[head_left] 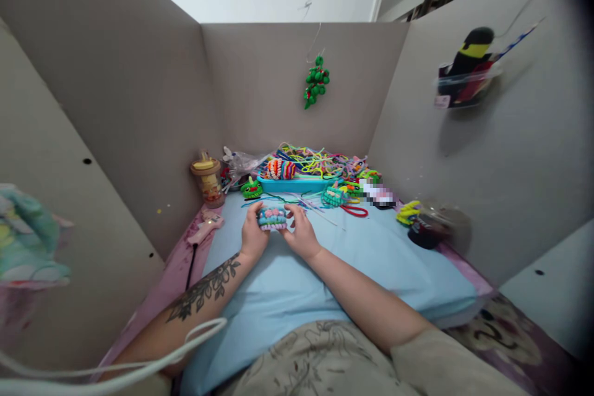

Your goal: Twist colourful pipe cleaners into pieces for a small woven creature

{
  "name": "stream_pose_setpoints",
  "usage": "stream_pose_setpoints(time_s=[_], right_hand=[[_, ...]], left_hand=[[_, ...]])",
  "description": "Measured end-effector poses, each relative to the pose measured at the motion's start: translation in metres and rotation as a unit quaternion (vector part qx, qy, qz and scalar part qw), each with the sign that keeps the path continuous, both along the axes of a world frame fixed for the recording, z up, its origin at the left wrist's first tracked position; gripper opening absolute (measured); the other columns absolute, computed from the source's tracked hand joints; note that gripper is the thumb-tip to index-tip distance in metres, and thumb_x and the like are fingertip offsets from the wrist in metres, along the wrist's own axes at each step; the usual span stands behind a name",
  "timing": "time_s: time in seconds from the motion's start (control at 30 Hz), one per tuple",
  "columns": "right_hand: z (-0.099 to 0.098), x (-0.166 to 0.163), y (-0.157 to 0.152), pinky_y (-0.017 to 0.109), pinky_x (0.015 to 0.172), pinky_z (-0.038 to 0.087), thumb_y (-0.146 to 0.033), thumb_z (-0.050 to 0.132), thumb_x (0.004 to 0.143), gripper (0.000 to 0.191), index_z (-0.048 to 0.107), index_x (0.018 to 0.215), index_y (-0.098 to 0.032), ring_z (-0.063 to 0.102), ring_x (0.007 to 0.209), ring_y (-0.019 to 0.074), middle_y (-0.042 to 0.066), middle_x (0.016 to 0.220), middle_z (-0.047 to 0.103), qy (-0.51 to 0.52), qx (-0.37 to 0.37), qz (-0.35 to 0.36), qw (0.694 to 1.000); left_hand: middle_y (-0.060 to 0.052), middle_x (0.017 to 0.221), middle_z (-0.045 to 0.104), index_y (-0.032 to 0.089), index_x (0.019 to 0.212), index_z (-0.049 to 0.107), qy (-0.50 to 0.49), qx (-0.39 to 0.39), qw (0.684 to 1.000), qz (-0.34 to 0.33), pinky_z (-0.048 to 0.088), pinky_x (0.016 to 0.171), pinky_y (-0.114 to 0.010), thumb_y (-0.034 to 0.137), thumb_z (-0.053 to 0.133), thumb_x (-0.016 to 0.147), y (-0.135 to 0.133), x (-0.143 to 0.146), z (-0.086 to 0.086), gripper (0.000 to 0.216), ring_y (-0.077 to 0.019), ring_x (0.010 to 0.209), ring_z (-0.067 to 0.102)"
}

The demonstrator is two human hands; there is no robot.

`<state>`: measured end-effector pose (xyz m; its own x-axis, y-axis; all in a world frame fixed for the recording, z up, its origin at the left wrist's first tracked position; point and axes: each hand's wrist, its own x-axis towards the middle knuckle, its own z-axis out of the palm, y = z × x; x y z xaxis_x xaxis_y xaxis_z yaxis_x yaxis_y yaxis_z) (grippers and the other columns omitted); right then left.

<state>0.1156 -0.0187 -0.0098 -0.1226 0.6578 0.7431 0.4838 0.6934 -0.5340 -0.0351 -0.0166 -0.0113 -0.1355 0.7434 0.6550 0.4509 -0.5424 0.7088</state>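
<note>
Between my two hands, above the near middle of the blue-covered table, is a small striped piece of knotted cord work [272, 219] in blue, pink, green and lilac. My left hand [253, 232] grips its left end, thumb and fingers curled round the edge. The right end is pinched in the fingers of my right hand [301, 232]. Just beyond lie loose cords [306, 201] in several colours. A green knotted figure [252, 188] sits behind my left hand, and a teal knotted piece [335, 194] lies past my right hand.
A blue tray [297, 185] at the back holds a heap of tangled cords. A lidded cup [207, 181] and a pink glue gun [206, 228] stand at left. A dark round container [424, 229] is at right. Grey panels [278, 86] enclose three sides; a white cable [139, 377] crosses the lower left.
</note>
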Motion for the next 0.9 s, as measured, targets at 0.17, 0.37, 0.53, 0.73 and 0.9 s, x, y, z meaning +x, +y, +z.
stream_pose_setpoints(time_s=[0.17, 0.37, 0.53, 0.73, 0.9], right_hand=[[-0.002, 0.007, 0.005, 0.035, 0.083, 0.047, -0.007, 0.050, 0.063, 0.053, 0.046, 0.115, -0.019, 0.057, 0.094, 0.0205, 0.008, 0.108, 0.058, 0.048, -0.078, 0.011, 0.996], [0.000, 0.011, 0.004, 0.036, 0.081, 0.048, -0.010, 0.052, 0.061, 0.050, 0.048, 0.110, -0.019, 0.058, 0.091, 0.0208, 0.007, 0.102, 0.060, 0.076, -0.082, -0.002, 0.994], [-0.001, 0.010, 0.002, 0.037, 0.084, 0.046, -0.012, 0.052, 0.062, 0.053, 0.045, 0.114, -0.018, 0.056, 0.096, 0.0215, 0.008, 0.108, 0.058, 0.054, -0.064, 0.004, 0.996], [0.000, 0.013, 0.002, 0.039, 0.086, 0.045, -0.015, 0.056, 0.059, 0.057, 0.043, 0.115, -0.017, 0.054, 0.099, 0.0239, 0.010, 0.110, 0.056, 0.035, -0.066, -0.016, 0.997], [0.000, 0.013, 0.002, 0.039, 0.084, 0.046, -0.017, 0.058, 0.060, 0.057, 0.043, 0.115, -0.017, 0.055, 0.097, 0.0241, 0.010, 0.108, 0.056, 0.035, -0.068, -0.021, 0.997]], left_hand=[[-0.009, 0.120, 0.052, 0.021, 0.122, 0.038, 0.055, -0.004, 0.991, -0.122, 0.046, 0.087, -0.037, 0.006, 0.056, 0.064, -0.004, 0.003, 0.001, 0.062, -0.0218, 0.110, 0.051], [-0.012, 0.126, 0.048, 0.022, 0.126, 0.035, 0.021, -0.047, 0.970, -0.239, 0.050, 0.082, -0.036, 0.009, 0.058, 0.065, -0.006, 0.004, 0.007, 0.066, -0.0234, 0.112, 0.051], [-0.011, 0.130, 0.047, 0.025, 0.130, 0.029, -0.015, -0.074, 0.954, -0.290, 0.047, 0.088, -0.040, 0.008, 0.058, 0.067, -0.002, 0.001, 0.006, 0.071, -0.0237, 0.116, 0.049], [-0.012, 0.137, 0.038, 0.029, 0.133, 0.025, 0.030, -0.075, 0.947, -0.310, 0.044, 0.092, -0.043, 0.017, 0.071, 0.062, -0.009, 0.002, 0.009, 0.085, -0.0266, 0.123, 0.041], [-0.012, 0.135, 0.040, 0.026, 0.132, 0.030, 0.034, -0.065, 0.952, -0.297, 0.045, 0.091, -0.040, 0.020, 0.065, 0.069, -0.013, 0.003, 0.014, 0.072, -0.0251, 0.124, 0.040]])
